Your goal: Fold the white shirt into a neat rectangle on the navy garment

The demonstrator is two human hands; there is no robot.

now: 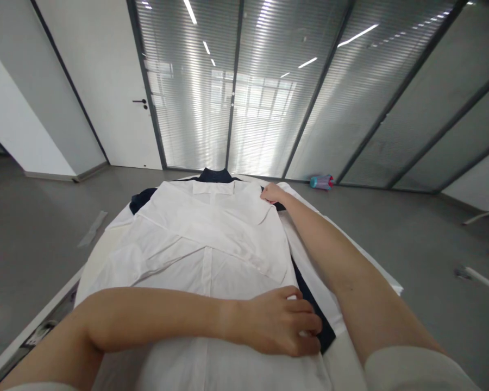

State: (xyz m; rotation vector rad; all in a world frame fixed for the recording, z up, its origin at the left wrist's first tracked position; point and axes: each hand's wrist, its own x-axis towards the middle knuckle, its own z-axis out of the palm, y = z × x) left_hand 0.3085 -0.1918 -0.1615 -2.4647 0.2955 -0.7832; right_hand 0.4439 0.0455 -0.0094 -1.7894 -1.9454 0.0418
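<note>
A white shirt [228,228] lies spread out with its collar at the far end and a sleeve [175,239] laid across its body. Beneath it a dark navy garment [214,175] shows at the collar, at the left shoulder and along the right edge. My left hand [289,321] reaches across the shirt, its fingers curled on the right side edge near the hem. Up at the right shoulder, my right hand [273,193] has its fingers closed on the shirt's edge. The fingertips of both hands are partly hidden.
More white cloth [342,239] lies under and right of the garments. A blue and pink bin [321,182] stands on the floor by the glass partition [261,108]. A white door [118,81] is at the back left. White metal legs [483,279] show at the right.
</note>
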